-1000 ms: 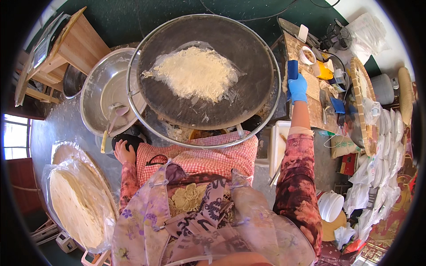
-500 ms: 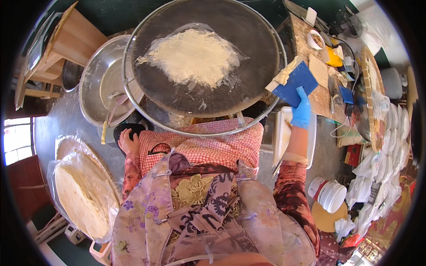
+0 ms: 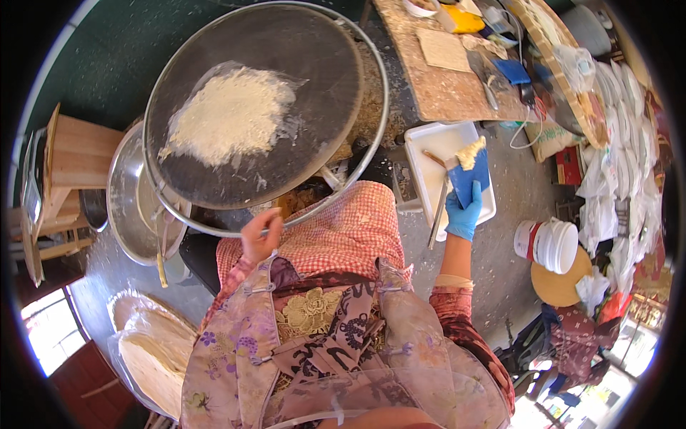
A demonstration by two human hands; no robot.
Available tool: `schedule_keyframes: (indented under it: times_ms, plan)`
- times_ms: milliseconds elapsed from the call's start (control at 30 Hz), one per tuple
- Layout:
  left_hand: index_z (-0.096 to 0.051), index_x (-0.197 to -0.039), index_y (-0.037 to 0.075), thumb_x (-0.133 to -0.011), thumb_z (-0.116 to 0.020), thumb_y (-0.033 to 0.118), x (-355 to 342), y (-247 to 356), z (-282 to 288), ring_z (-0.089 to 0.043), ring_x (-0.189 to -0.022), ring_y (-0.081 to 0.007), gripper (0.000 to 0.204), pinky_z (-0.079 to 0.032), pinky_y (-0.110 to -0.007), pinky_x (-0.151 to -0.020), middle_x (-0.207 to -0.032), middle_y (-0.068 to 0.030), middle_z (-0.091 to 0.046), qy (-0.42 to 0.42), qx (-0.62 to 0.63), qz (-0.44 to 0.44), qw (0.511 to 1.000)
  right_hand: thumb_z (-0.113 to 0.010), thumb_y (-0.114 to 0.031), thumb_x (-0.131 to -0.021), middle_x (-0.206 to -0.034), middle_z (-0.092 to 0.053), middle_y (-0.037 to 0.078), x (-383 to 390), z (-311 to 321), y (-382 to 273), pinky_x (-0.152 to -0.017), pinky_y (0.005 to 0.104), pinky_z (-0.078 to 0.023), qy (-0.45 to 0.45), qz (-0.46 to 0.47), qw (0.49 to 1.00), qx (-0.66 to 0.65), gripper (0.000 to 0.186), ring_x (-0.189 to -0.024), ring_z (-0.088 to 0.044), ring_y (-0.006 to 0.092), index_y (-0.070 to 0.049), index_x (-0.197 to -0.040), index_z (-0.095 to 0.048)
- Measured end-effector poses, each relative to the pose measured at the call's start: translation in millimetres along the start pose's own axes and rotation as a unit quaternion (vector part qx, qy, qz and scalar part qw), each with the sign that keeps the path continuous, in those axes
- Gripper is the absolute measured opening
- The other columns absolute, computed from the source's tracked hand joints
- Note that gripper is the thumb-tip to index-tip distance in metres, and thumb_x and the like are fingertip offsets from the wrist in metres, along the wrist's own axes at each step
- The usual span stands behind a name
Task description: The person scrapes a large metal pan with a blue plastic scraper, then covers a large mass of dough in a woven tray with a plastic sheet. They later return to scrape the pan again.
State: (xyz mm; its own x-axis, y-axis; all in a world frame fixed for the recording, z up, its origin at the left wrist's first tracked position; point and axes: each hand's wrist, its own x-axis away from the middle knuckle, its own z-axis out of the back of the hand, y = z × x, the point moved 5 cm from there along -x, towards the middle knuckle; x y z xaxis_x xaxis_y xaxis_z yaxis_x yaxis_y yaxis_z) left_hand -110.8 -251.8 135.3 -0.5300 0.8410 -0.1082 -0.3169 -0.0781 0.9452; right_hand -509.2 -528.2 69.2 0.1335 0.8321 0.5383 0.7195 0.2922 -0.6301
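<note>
My right hand (image 3: pixel 464 214), in a blue glove, grips a flat blue scraper (image 3: pixel 470 175). A lump of pale dough (image 3: pixel 470 152) clings to its upper edge. The scraper is above a white rectangular tray (image 3: pixel 486 209); whether they touch I cannot tell. A long thin tool (image 3: pixel 437 214) with metal shaft leans in the tray beside the glove. Bare and loosely curled, my left hand (image 3: pixel 261 234) is by the near rim of the round dark griddle (image 3: pixel 314 79), its thumb and fingers apart with nothing visible in them. A pale, uneven dough layer (image 3: pixel 229 114) lies on the griddle.
A metal ring (image 3: pixel 382 107) surrounds the griddle. Left of it stands a steel basin (image 3: pixel 128 207) with a ladle; thin flatbreads (image 3: pixel 153 357) lie below in plastic. A wooden table (image 3: pixel 443 93) is at the upper right. White buckets (image 3: pixel 550 247) stand on the floor at right.
The scraper and my right hand have gone from beside the griddle to the white tray. My left hand has risen from my lap toward the griddle rim. The view has turned rightward.
</note>
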Motion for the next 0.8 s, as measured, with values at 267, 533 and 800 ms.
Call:
schedule_keyframes:
  times_ms: [267, 533, 800]
  plan:
    - [-0.060, -0.107, -0.001, -0.085, -0.059, 0.008, -74, 67, -129, -0.058, -0.072, -0.0120, 0.024, -0.047, -0.024, -0.064, -0.083, -0.0098, -0.064, -0.223, 0.073, -0.023, 0.972, -0.060, -0.032, -0.087, -0.110, -0.060, 0.006, -35, -19, -78, -0.081, 0.0348, -0.047, -0.043, 0.086, 0.995, 0.040, 0.040, -0.095, -0.058, 0.0209, -0.008, -0.117, -0.053]
    - [-0.061, -0.106, 0.001, -0.084, -0.061, 0.008, -56, 38, -161, -0.054, -0.074, -0.0063, 0.023, -0.045, -0.022, -0.067, -0.086, -0.0039, -0.063, -0.312, 0.050, 0.095, 0.944, -0.061, -0.028, -0.086, -0.122, -0.055, 0.009, -153, -158, -126, -0.093, 0.0365, -0.044, -0.180, 0.149, 0.966, 0.111, 0.049, -0.106, -0.055, 0.0227, -0.005, -0.127, -0.047]
    - [-0.058, -0.111, 0.002, -0.086, -0.056, 0.011, -152, 63, -211, -0.054, -0.071, -0.0074, 0.026, -0.045, -0.024, -0.065, -0.078, -0.0039, -0.060, -0.336, -0.019, 0.003, 0.942, -0.061, -0.029, -0.086, -0.114, -0.059, 0.010, -188, -164, -105, -0.086, 0.0350, -0.049, -0.184, 0.031, 0.973, 0.134, 0.044, -0.099, -0.059, 0.0225, -0.003, -0.121, -0.051]
